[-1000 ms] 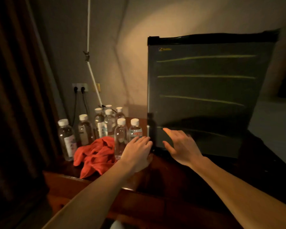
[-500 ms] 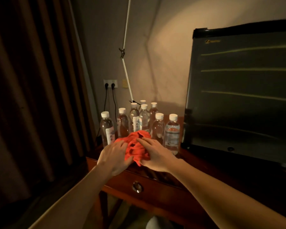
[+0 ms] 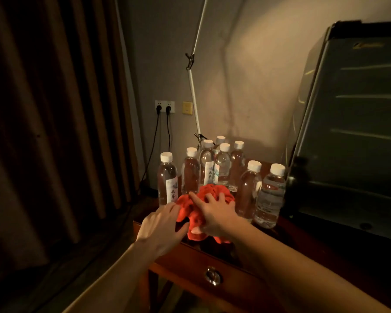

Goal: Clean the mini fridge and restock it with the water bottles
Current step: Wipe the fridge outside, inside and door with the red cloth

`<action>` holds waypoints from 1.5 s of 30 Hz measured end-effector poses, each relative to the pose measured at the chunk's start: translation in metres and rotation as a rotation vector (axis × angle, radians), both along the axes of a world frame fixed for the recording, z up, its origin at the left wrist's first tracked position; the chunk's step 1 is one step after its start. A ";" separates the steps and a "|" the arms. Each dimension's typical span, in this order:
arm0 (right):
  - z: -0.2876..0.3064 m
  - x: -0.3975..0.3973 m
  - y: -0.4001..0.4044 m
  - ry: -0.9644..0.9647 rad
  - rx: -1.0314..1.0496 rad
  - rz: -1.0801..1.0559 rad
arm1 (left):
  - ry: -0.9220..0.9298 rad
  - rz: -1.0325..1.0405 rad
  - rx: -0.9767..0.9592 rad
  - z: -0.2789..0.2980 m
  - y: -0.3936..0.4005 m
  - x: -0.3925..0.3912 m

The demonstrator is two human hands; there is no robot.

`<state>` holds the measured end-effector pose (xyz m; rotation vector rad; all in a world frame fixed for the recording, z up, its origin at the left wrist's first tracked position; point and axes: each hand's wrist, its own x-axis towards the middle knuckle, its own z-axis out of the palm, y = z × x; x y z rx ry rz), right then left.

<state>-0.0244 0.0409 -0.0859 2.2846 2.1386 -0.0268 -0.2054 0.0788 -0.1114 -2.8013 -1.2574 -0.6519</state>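
Nearest the camera, two bare forearms reach forward over the front edge of a dark polished wooden table (image 3: pixel 239 265) with a metal drawer knob (image 3: pixel 212 276); the left hand (image 3: pixel 161 227) lies at the left side of a crumpled red cloth (image 3: pixel 209 195), its fingers fairly straight and touching the cloth's near-left folds, whether they pinch it I cannot tell; the right hand (image 3: pixel 217 214) sits on top of the cloth with fingers spread and curled into the fabric, forefinger stretched leftward, thumb side buried in the folds; the cloth is a soft, bunched heap with no clear long axis, directly under the right hand's fingers and just right of the left hand's, so the right hand looks better placed to lift it; the cloth looks limp and thick, likely to sag when raised; just behind it, touching or nearly so, stands a cluster of clear plastic water bottles (image 3: pixel 270 197) with white caps, upright, smooth and light, easy to knock; to the right, the mini fridge (image 3: pixel 357 123), door shut, dark glossy ribbed front, well right of both hands; behind, a wall socket (image 3: pixel 164 107), a slanted white rod (image 3: pixel 193 86) and heavy curtains (image 3: pixel 54 109)
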 end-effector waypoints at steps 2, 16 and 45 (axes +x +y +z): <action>0.003 0.000 0.002 0.009 0.022 0.004 | -0.004 0.014 0.000 -0.003 0.000 -0.001; 0.036 -0.011 -0.038 0.009 0.550 0.095 | -0.179 0.073 -0.018 0.025 -0.023 0.001; 0.060 0.200 -0.287 -0.052 0.686 -0.392 | -0.140 -0.386 0.032 0.047 -0.205 0.232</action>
